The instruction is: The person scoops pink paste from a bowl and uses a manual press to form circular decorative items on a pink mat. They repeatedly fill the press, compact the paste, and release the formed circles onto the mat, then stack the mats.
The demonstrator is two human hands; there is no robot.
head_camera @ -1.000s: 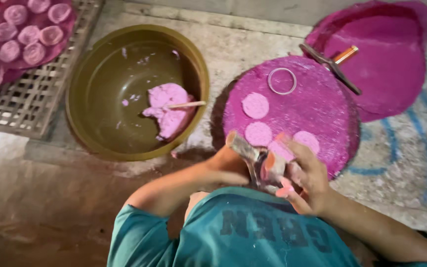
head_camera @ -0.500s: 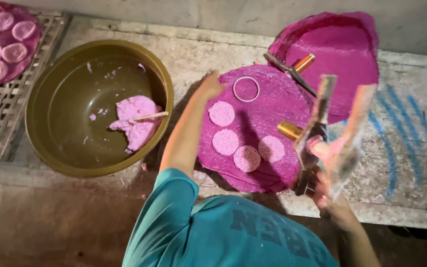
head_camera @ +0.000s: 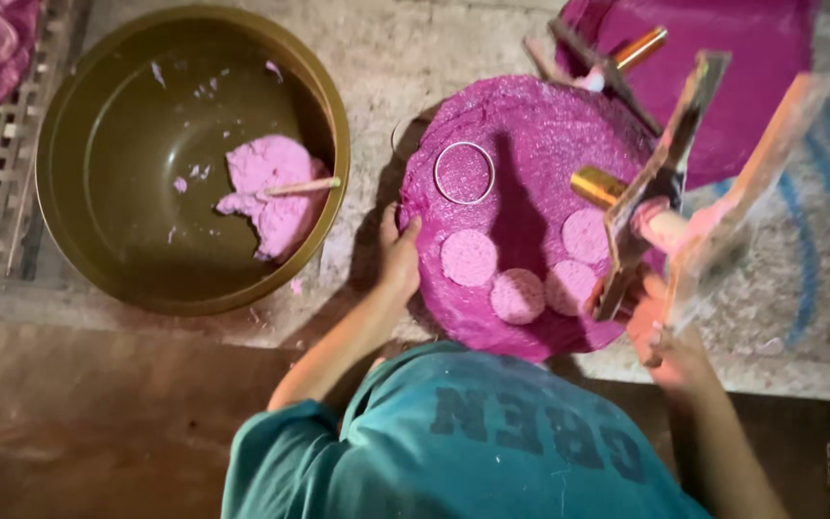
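Rough concrete floor (head_camera: 386, 67) carried a pink round board (head_camera: 521, 202), gripped at its edge by the left hand (head_camera: 398, 255). Beside it, the right hand (head_camera: 670, 341) clasped a hinged press (head_camera: 684, 183) raised above the board.

The scene is dim overall, with light falling from above onto the pink round board (head_camera: 530, 192) and the concrete around it, while the lower part of the frame sinks into brown gloom. A dark shadow crosses the board's middle, and the olive basin (head_camera: 194, 159) holds deep shade along its right inner wall. The hinged press (head_camera: 713, 183) raised in the right hand (head_camera: 670, 332) is smeared by motion blur, its edges streaked. The basin's rim shows only a faint sheen.
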